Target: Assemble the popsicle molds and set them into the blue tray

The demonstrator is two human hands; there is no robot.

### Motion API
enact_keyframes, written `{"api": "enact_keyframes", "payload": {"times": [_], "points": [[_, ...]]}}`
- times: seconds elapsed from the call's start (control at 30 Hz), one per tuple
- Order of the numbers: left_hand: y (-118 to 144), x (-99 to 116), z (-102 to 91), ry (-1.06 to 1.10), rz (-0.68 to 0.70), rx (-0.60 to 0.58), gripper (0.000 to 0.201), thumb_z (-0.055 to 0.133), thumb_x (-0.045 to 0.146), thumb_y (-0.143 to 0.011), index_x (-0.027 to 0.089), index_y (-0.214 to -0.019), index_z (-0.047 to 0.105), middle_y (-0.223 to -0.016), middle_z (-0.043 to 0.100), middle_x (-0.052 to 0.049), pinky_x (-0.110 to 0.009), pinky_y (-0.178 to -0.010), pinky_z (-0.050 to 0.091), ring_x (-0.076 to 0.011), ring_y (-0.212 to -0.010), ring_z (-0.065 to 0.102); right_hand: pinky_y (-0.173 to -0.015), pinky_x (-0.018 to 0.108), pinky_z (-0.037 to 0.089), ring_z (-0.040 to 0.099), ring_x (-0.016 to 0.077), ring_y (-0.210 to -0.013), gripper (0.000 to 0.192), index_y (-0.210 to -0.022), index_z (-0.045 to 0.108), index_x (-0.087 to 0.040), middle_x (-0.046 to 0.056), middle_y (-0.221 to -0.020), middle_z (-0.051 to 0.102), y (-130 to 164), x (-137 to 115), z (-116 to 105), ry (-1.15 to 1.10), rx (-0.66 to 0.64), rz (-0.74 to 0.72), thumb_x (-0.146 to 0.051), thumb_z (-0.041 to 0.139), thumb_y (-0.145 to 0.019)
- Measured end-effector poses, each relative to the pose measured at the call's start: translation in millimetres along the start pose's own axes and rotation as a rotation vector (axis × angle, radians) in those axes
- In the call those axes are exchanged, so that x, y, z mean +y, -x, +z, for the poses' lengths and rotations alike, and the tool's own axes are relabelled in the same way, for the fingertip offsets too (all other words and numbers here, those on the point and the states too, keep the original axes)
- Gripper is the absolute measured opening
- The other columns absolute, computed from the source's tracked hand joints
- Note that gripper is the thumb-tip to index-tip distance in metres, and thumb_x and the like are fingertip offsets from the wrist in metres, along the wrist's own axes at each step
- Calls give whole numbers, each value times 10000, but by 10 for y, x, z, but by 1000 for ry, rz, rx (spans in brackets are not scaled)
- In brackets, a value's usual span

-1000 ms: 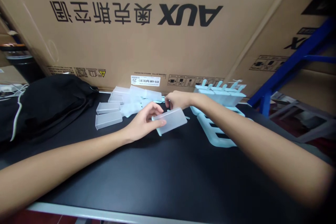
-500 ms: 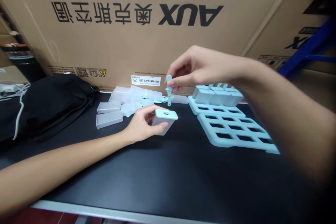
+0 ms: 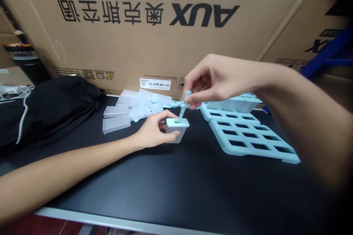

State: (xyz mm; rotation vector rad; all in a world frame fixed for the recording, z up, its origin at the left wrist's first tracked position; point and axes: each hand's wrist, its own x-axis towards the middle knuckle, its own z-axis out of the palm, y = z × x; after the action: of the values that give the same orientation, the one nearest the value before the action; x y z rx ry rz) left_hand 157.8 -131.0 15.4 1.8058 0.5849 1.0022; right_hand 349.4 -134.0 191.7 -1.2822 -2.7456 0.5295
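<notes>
Head: right hand (image 3: pixel 212 80) pinches stick (image 3: pixel 183 108).

Frosted, see-through white on the little cup (image 3: pixel 176 131), and a pale blue stick (image 3: pixel 183 109) above it. Pale blue again on the slotted tray (image 3: pixel 249 143). More frosted clear cups (image 3: pixel 129 112) behind. Matte black table (image 3: pixel 176 187), black bag (image 3: pixel 52 106) with a thin white stripe, brown cardboard box (image 3: pixel 154 44) printed with black lettering.
</notes>
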Motion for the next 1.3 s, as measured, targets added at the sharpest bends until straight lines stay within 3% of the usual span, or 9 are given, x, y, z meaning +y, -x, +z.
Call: {"api": "enact_keyframes", "payload": {"times": [0.23,0.47,0.6,0.73,0.87,1.0,1.1,1.17,1.3], "points": [[3,-5,-28,-280,32,-73,361,711,324,-761,185,-1070,586,-850,614,1,-269,-671,457,-135,-685,541,-504,238,346,503,82,-508,160,-789,723,-184,-23,-622,649,-174,-45,320,176,-147,-84,-316,638,-760],[-15,22,2,-426,78,-199,169,659,311,-794,172,-850,580,-816,616,-1,-286,-697,463,-183,-760,588,-542,254,366,565,122,-571,358,-937,735,-209,11,-746,707,-166,-122,302,208,-211,-52,-449,736,-672],[-20,9,2,-469,76,-205,195,668,334,-806,178,-891,587,-844,630,-7,-296,-700,464,-187,-760,596,-559,260,372,576,135,-590,396,-1010,720,-190,24,-746,704,-208,-106,359,266,-182,-70,-417,728,-685],[-8,3,5,-524,50,-209,356,718,442,-781,183,-973,566,-819,621,-6,-289,-627,455,-173,-692,578,-578,265,366,570,136,-600,273,-895,744,-196,14,-716,694,-179,-56,254,303,-229,-90,-381,726,-695],[26,27,22,-556,43,-197,393,654,472,-845,208,-1099,512,-1025,641,-47,-318,-729,495,-192,-873,613,-615,277,378,580,135,-646,287,-904,753,-206,13,-787,712,11,197,-84,337,-114,75,-390,750,-683],[73,66,39,-874,130,-99,229,586,348,-881,204,-1052,537,-1119,611,-83,-453,-924,451,-260,-1059,551,-634,292,355,561,119,-631,297,-874,756,-182,33,-740,703,233,679,-308,497,-23,331,-397,766,-669],[96,69,48,-1118,179,8,200,584,328,-852,189,-995,570,-1268,532,-136,-586,-1072,289,-333,-1234,430,-650,293,356,545,113,-614,237,-837,758,-181,55,-723,703,358,975,-284,535,-23,386,-358,762,-679],[98,60,53,-1179,146,7,228,563,364,-862,179,-994,582,-1301,508,-155,-619,-1103,221,-347,-1277,396,-647,287,361,545,113,-605,201,-821,760,-177,65,-708,701,414,1075,-221,513,-11,407,-325,754,-686],[87,54,62,-1187,73,-72,272,510,385,-896,174,-1051,584,-1249,558,-140,-597,-1071,287,-335,-1242,444,-632,277,361,533,106,-567,190,-807,765,-177,50,-650,679,456,1117,-120,477,6,433,-333,727,-705]]}}
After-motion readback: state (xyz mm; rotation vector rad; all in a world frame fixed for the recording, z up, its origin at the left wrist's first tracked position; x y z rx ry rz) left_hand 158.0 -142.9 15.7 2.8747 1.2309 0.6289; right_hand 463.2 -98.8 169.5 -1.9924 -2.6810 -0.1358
